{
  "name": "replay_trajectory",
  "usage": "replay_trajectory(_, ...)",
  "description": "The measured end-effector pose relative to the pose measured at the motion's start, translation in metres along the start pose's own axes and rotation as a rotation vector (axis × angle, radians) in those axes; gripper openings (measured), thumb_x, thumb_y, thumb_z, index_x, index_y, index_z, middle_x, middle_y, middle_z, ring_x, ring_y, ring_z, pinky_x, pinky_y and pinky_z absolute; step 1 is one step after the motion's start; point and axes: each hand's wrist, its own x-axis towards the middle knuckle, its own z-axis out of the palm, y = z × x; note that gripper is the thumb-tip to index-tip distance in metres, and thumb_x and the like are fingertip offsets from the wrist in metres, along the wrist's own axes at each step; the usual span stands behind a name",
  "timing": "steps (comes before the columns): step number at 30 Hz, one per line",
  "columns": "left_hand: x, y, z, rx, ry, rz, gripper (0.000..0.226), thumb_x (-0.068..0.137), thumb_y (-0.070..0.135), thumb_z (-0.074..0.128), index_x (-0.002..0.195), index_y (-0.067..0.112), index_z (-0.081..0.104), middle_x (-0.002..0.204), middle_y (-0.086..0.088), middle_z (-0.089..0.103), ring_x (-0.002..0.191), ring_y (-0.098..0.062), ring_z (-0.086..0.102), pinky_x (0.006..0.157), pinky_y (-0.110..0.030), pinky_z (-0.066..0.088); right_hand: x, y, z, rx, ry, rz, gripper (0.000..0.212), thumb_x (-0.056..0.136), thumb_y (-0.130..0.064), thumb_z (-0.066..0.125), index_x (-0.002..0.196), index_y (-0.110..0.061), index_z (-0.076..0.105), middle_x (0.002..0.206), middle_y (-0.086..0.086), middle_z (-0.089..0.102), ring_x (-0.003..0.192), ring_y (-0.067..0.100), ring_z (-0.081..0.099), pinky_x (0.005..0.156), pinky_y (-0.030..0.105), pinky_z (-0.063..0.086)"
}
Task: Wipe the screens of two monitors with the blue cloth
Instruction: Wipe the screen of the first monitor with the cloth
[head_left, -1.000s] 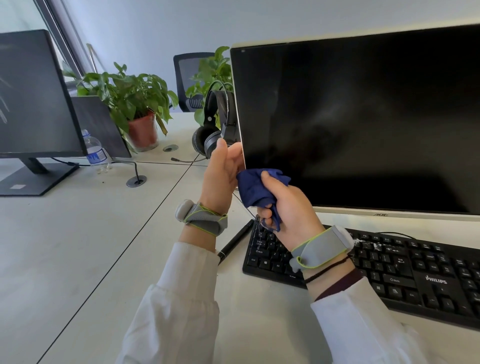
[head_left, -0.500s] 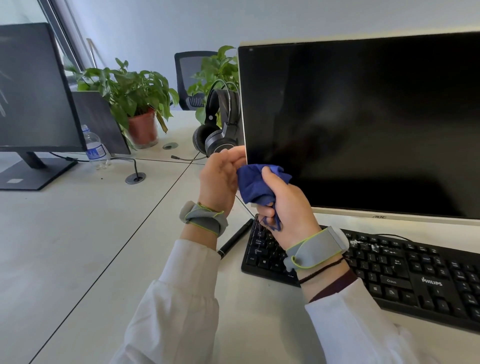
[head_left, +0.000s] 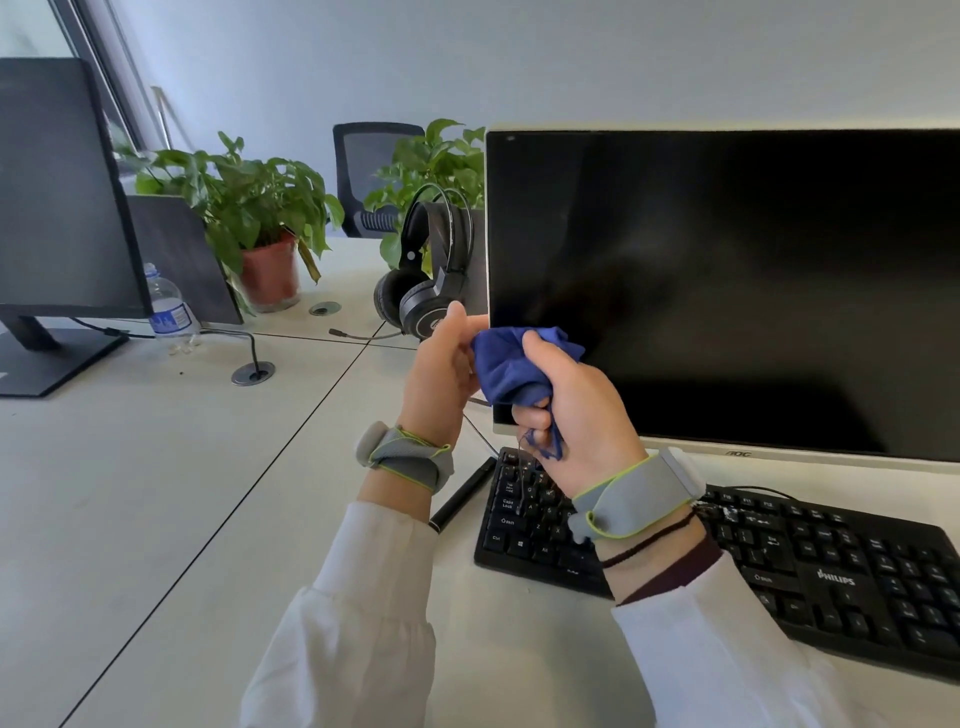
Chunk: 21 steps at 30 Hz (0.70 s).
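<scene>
From my head camera, my right hand (head_left: 576, 410) has its fingers clamped around the bunched blue cloth (head_left: 511, 364), held at the near left corner of the white-framed monitor (head_left: 727, 291). My left hand (head_left: 441, 374) pinches the cloth's left edge. The second monitor (head_left: 57, 192) stands far left.

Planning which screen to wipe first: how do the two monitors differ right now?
The white-framed monitor stands right at the hands, behind the keyboard; the black-framed monitor stands far off at the left edge. The blue cloth is bunched at the white one's lower left corner; nothing is near the black one. Both screens are dark.
</scene>
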Motion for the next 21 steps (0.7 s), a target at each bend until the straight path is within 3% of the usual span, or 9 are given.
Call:
replay_trajectory(2, 0.001, -0.001, -0.001, 0.015, -0.008, 0.005, 0.052, 0.104, 0.045, 0.037, 0.091, 0.010, 0.073, 0.095, -0.012, 0.072, 0.100, -0.032, 0.065, 0.098, -0.043, 0.049, -0.001, 0.000, 0.000, 0.021, 0.012, 0.029, 0.042, 0.099, -0.037, 0.055, 0.064, -0.014, 0.045, 0.044, -0.001, 0.032, 0.034, 0.010, 0.030, 0.034, 0.019, 0.026)
replay_trajectory(4, 0.002, 0.002, 0.002, 0.061, -0.033, 0.030, 0.053, 0.105, 0.043, 0.035, 0.101, 0.007, 0.073, 0.105, -0.016, 0.072, 0.106, -0.033, 0.067, 0.096, -0.041, 0.050, 0.000, 0.010, -0.003, 0.038, 0.063, 0.081, 0.038, 0.098, -0.034, 0.056, 0.068, -0.015, 0.046, 0.043, -0.002, 0.033, 0.032, 0.008, 0.032, 0.033, 0.016, 0.025)
replay_trajectory(7, 0.004, 0.000, 0.002, 0.053, 0.008, 0.077, 0.041, 0.102, 0.037, 0.048, 0.083, 0.011, 0.073, 0.087, -0.009, 0.070, 0.084, -0.024, 0.066, 0.076, -0.030, 0.051, 0.001, 0.022, -0.005, 0.034, 0.104, 0.131, 0.031, 0.098, -0.030, 0.057, 0.074, -0.015, 0.046, 0.045, -0.002, 0.033, 0.032, 0.007, 0.032, 0.032, 0.014, 0.023)
replay_trajectory(9, 0.005, -0.001, 0.004, 0.042, -0.006, 0.071, 0.041, 0.103, 0.035, 0.045, 0.091, 0.012, 0.077, 0.098, -0.011, 0.074, 0.095, -0.024, 0.070, 0.088, -0.035, 0.054, 0.002, 0.014, -0.002, 0.011, 0.091, 0.131, 0.029, 0.099, -0.029, 0.057, 0.075, -0.016, 0.045, 0.047, -0.003, 0.033, 0.033, 0.007, 0.032, 0.032, 0.015, 0.023)
replay_trajectory(12, 0.005, 0.006, 0.006, 0.014, -0.004, 0.023, 0.051, 0.101, 0.043, 0.042, 0.115, 0.000, 0.066, 0.119, -0.023, 0.067, 0.113, -0.032, 0.064, 0.105, -0.044, 0.047, -0.003, -0.013, 0.009, -0.041, 0.035, 0.052, 0.033, 0.098, -0.033, 0.056, 0.072, -0.015, 0.047, 0.047, -0.002, 0.031, 0.034, 0.008, 0.031, 0.032, 0.017, 0.025)
replay_trajectory(15, 0.005, 0.008, 0.005, -0.016, -0.026, -0.060, 0.061, 0.106, 0.046, 0.027, 0.125, -0.004, 0.056, 0.122, -0.024, 0.063, 0.111, -0.028, 0.062, 0.101, -0.036, 0.047, -0.008, -0.028, 0.016, -0.028, 0.012, 0.016, 0.034, 0.098, -0.034, 0.056, 0.071, -0.016, 0.047, 0.046, -0.003, 0.030, 0.034, 0.007, 0.031, 0.034, 0.019, 0.026)
replay_trajectory(18, 0.000, 0.005, 0.003, 0.022, -0.041, -0.010, 0.064, 0.107, 0.046, 0.019, 0.108, 0.001, 0.064, 0.098, -0.012, 0.074, 0.094, -0.020, 0.070, 0.089, -0.030, 0.054, -0.007, -0.014, 0.013, -0.026, 0.047, 0.048, 0.033, 0.098, -0.035, 0.057, 0.073, -0.015, 0.047, 0.047, -0.002, 0.032, 0.034, 0.008, 0.032, 0.035, 0.018, 0.026)
replay_trajectory(21, -0.003, 0.004, 0.004, 0.025, -0.064, 0.020, 0.072, 0.106, 0.050, 0.019, 0.126, -0.007, 0.057, 0.120, -0.027, 0.066, 0.114, -0.038, 0.063, 0.104, -0.043, 0.049, -0.006, 0.003, 0.006, -0.020, 0.091, 0.122, 0.030, 0.097, -0.034, 0.058, 0.077, -0.015, 0.047, 0.047, -0.002, 0.033, 0.033, 0.007, 0.033, 0.033, 0.017, 0.025)
